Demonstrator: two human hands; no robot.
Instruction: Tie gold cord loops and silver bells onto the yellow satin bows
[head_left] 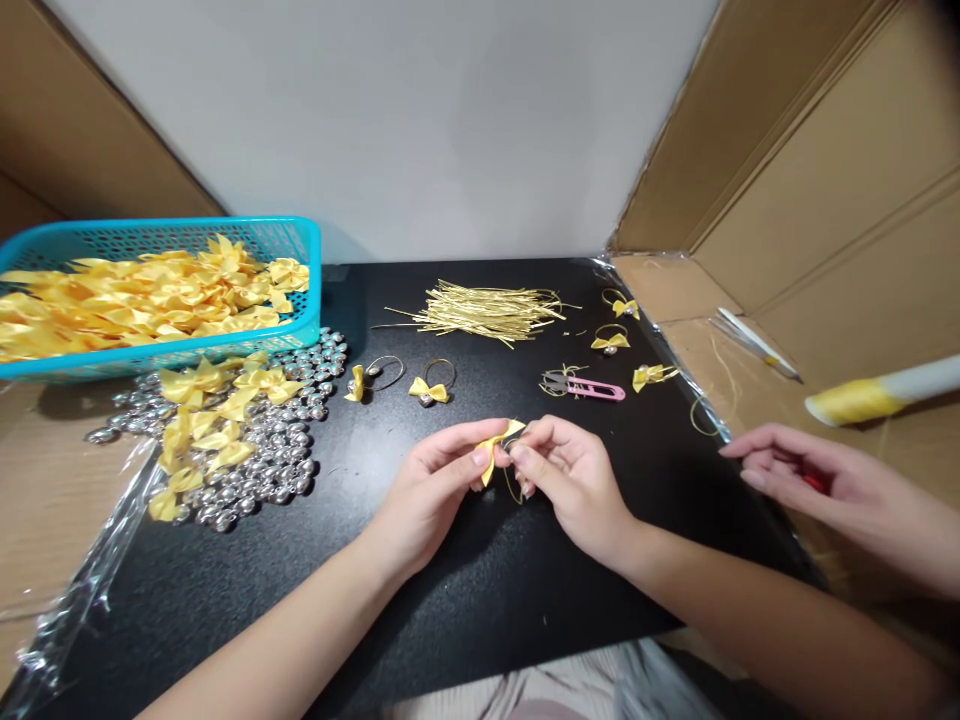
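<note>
My left hand (435,485) and my right hand (574,480) meet over the middle of the black table top (420,590). Both pinch one small yellow ribbon bow (499,445) between thumb and fingers. A thin gold wire loop (514,490) hangs below the bow. Just beyond the hands lie two finished bows on gold rings (429,385), and pink thread snips (589,387) lie to the right of them.
A turquoise basket (300,330) full of yellow bows stands far left, with a heap of silver bells (255,440) and loose bows in front. A bundle of gold wire ties (487,310) lies at the back. Another person's hand (810,480) rests at the right by a yellow ribbon spool (855,400). Cardboard walls stand on both sides.
</note>
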